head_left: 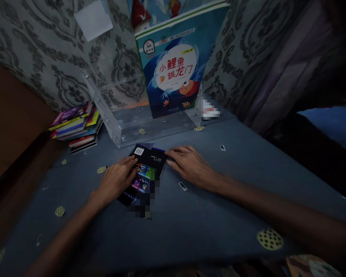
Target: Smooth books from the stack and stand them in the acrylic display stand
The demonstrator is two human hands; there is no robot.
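A thin black book lies on the table, its barcode and several small coloured pictures facing up. Its lower part is blurred by pixel blocks. My left hand rests across the left edge, fingers stretched out and thumb apart on the cover. At the upper right corner, the thumb and forefinger of my right hand close on the book's edge; the other fingers are curled behind them. Just beyond the book stands a clear acrylic book stand, with a blue picture book upright at its right side.
A stack of books sits at the back left. Patterned wallpaper rises behind the table, and a white paper hangs there. Right of the stand is a partly pixelated white item. A curtain hangs at the right.
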